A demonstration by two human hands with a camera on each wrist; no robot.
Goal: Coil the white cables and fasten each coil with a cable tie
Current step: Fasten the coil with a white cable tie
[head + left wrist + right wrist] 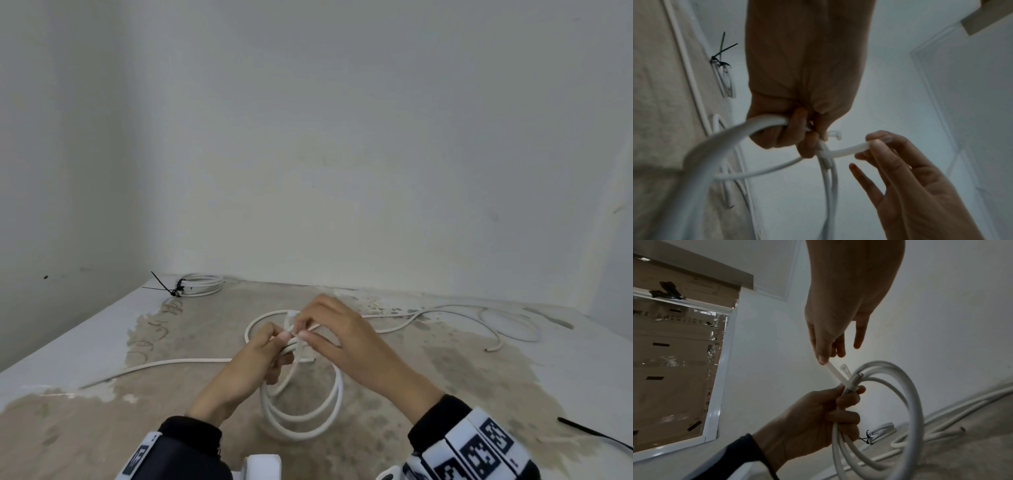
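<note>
In the middle of the picture your left hand (255, 359) is wrapped tight around the white cable loops (301, 404), and your right hand (337, 337) pinches the end of the white tie (838, 374) beside your left thumb.

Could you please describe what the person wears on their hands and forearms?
Both hands, left hand and right hand, are bare, with no gloves. Each forearm has a black sleeve ending at the wrist, and behind each cuff sits a white band printed with black square-pattern markers.
</note>
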